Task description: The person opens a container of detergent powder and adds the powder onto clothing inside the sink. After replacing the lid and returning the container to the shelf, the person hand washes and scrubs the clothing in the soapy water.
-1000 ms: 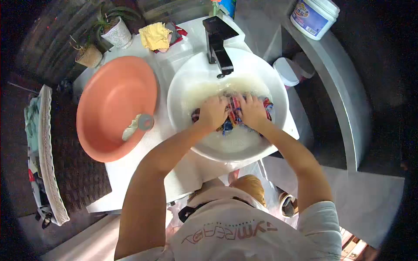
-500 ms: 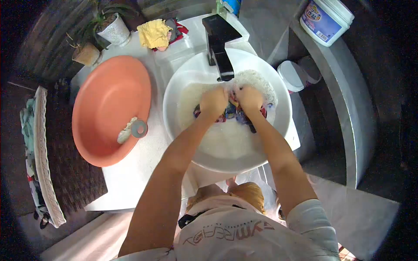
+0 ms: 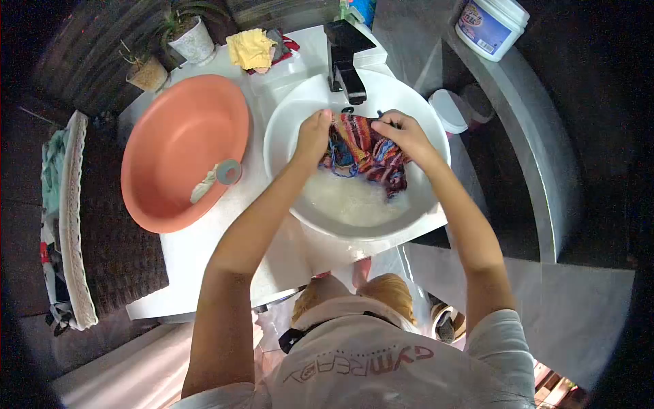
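"Two hands, bare: left hand [image 3: 315, 138], fingers pinching a cloth edge at ten o'clock; right hand [image 3: 406, 134], fingers closed on the edge at one."

"Item held?"

"Patterned cloth [image 3: 368, 153], one, mid-basin [image 3: 281, 143], hanging over cloudy water [image 3: 351, 203] at six. Black tap [image 3: 351, 85], twelve; orange tub [image 3: 180, 140], nine."

"Step?"

"Lifting and spreading, apparently; next move seems to call for firm grip, both edges."

One head-worn camera looks forward and down on the hands [image 3: 405, 135] from close above.
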`<state>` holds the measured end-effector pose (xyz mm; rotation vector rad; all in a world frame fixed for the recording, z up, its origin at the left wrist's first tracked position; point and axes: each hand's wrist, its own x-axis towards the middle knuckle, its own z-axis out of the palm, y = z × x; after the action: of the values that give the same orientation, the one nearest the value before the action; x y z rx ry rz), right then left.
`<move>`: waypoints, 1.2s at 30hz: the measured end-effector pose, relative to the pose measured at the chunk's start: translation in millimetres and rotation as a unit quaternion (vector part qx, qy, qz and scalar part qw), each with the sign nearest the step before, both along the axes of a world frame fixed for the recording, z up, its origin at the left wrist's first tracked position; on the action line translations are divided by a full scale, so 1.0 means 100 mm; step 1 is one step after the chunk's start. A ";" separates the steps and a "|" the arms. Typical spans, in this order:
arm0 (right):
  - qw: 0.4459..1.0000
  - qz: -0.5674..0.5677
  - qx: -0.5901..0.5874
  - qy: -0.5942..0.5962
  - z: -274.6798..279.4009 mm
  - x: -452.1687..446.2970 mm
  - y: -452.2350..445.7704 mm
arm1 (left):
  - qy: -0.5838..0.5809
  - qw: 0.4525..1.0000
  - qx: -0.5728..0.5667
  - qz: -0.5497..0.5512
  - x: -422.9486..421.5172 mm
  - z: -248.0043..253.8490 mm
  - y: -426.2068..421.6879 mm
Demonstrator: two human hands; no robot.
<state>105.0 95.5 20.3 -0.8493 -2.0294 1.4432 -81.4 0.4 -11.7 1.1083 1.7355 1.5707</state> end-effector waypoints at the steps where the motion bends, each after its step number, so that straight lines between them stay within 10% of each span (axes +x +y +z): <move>1: 1.000 -0.002 0.000 0.000 0.09 0.03 -0.04 | -0.030 0.999 0.000 -0.018 -0.01 0.08 -0.06; 9: 0.941 0.013 0.208 -0.267 -0.21 0.36 -0.21 | 0.184 0.952 -0.044 -0.239 0.05 0.04 -0.45; 15: 0.909 -0.093 0.206 -0.350 -0.88 0.32 -0.45 | 0.389 0.916 -0.056 -0.085 -0.03 -0.22 -0.40; 19: 0.953 -0.251 -0.121 -0.119 -0.90 -0.14 -0.56 | 0.374 0.890 -0.248 -0.081 0.27 -0.40 -0.22; 21: 0.932 -0.297 -0.206 -0.032 -1.06 -0.21 -0.58 | 0.126 0.971 -0.182 -0.090 0.35 -0.46 -0.18; 25: 0.844 -0.180 -0.477 0.167 -0.44 -0.13 -0.74 | 0.115 0.989 -0.027 -0.095 0.63 -0.10 -0.38; 29: 0.862 0.021 -0.431 0.266 -0.57 0.04 -0.55 | 0.233 0.958 0.064 -0.155 0.90 0.34 -0.60; 33: 0.964 -0.012 -0.165 0.207 -0.60 0.03 -0.69 | 0.290 0.936 0.122 -0.156 0.97 0.38 -0.60; 36: 0.942 -0.081 -0.253 0.204 -0.61 -0.08 -0.73 | 0.234 0.949 0.128 -0.167 0.81 0.23 -0.42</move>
<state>97.4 22.4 -40.9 -0.8026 -1.2716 1.8918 -0.8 -41.4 10.9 1.9214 1.5275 1.4198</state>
